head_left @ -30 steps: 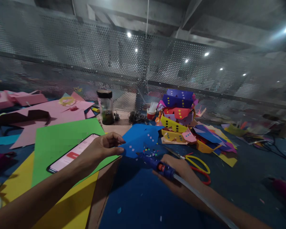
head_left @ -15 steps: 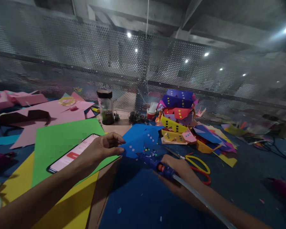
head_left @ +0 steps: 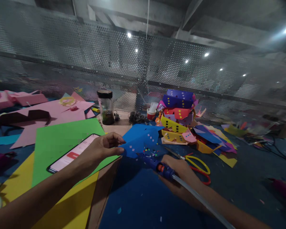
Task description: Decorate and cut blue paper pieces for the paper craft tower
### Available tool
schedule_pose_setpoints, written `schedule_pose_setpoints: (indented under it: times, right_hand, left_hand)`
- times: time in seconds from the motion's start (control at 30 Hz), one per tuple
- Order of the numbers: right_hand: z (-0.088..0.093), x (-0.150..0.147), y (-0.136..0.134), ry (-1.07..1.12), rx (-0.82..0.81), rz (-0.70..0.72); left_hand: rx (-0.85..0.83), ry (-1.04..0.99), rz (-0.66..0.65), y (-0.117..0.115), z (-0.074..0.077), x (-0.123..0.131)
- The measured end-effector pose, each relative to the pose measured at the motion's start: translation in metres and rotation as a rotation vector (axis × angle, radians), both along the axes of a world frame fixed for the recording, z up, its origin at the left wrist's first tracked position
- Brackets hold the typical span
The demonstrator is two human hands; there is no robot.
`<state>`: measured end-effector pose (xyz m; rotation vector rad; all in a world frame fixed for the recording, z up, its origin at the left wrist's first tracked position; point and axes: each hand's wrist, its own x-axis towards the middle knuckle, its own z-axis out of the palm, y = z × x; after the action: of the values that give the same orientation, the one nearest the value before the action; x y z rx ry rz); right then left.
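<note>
My left hand (head_left: 109,145) pinches the left edge of a blue paper piece (head_left: 138,136) dotted with small pale squares. In my right hand (head_left: 177,171) is a dark blue hot glue gun (head_left: 154,163), with a clear glue stick (head_left: 202,202) running out of its back end. The gun's nozzle points left at the lower edge of the blue paper; whether it touches the paper I cannot tell. Tiny coloured confetti squares (head_left: 150,152) lie just beyond the gun. Scissors with yellow and red handles (head_left: 198,163) rest behind my right hand.
A phone (head_left: 72,155) lies on green paper (head_left: 52,143), above yellow paper (head_left: 64,206). Farther back stand a black-lidded jar (head_left: 105,108) and a red-and-white cup (head_left: 151,113). A stack of decorated paper pieces (head_left: 177,109) sits right of centre, beside loose coloured paper (head_left: 212,136).
Almost nothing differs. My left hand and the blue paper stay in place, and the glue gun has shifted at most very slightly.
</note>
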<state>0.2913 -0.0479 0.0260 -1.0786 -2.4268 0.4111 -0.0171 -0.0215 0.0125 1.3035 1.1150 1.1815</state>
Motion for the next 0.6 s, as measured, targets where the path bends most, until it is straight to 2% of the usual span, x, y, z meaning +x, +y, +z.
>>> schedule_pose_setpoints:
  times: [0.17,0.6]
  right_hand:
    - [0.0009,-0.0005,-0.0007,0.005,-0.08,-0.006]
    - [-0.0018,0.0002,0.0003,0.03,-0.071,-0.001]
  left_hand:
    - [0.001,0.009,0.01,-0.0004,0.0013,0.0009]
    - [-0.002,-0.015,0.008,0.0008,0.0009,0.0005]
